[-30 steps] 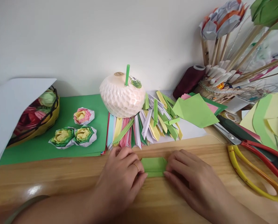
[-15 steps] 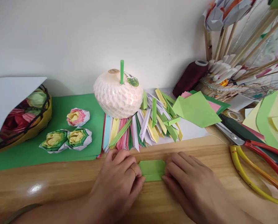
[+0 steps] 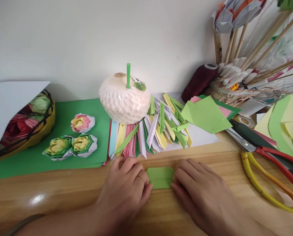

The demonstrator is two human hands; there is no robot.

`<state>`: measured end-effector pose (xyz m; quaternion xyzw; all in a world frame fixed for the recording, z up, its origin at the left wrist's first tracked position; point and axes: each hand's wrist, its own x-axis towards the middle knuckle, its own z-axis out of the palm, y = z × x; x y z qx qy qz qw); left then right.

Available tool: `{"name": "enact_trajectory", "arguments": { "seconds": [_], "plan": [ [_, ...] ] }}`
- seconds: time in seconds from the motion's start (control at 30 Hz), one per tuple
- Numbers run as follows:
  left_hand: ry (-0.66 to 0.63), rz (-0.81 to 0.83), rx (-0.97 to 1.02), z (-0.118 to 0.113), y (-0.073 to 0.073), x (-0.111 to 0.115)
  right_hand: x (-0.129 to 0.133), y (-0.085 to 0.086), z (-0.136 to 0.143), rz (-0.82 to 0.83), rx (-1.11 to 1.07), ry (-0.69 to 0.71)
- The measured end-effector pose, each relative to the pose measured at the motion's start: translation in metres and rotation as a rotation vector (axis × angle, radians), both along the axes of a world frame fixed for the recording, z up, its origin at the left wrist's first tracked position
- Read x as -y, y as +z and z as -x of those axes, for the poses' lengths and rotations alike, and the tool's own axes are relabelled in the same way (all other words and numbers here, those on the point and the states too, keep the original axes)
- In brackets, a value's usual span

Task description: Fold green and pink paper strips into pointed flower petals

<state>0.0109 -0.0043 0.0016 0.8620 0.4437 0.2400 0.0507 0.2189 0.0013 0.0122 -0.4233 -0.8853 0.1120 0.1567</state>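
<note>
A light green folded paper lies on the wooden table between my two hands. Its left end is pinched by my left hand, which wears a thin ring. At the opposite end, my right hand grips the paper with thumb and curled fingers. The corners under my fingers are hidden. Just beyond the paper, many folded paper strips in green, yellow, white and pink lie in a pile.
A white textured coconut-shaped cup with a green straw stands behind the strips. Scissors lie to the right, near green paper sheets. Paper flowers rest on green card at left, beside a basket. A maroon thread spool leans by the wall.
The near edge of the green paper sits slightly higher, so its visible strip looks a little narrower. Both hands keep nearly the same place and hold.
</note>
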Motion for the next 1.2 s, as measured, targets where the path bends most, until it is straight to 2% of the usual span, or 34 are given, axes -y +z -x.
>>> {"name": "enact_trajectory", "arguments": {
  "seconds": [0.3,0.7,0.87,1.03,1.2],
  "plan": [
    [-0.013,0.044,0.039,-0.001,0.003,-0.001,0.000,-0.001,-0.001,0.001,0.016,-0.014],
    [-0.016,0.035,-0.007,0.001,0.003,-0.001,-0.007,-0.002,-0.008,0.056,0.030,-0.014],
    [-0.079,-0.087,-0.033,0.000,0.001,-0.001,-0.015,0.001,-0.012,0.006,-0.005,0.107],
    [-0.094,-0.247,0.104,-0.004,-0.007,0.001,-0.015,0.008,-0.010,-0.108,-0.018,0.382],
    [-0.140,-0.346,0.023,0.001,-0.011,0.003,-0.015,0.012,-0.011,-0.127,0.021,0.452]
  ]
}}
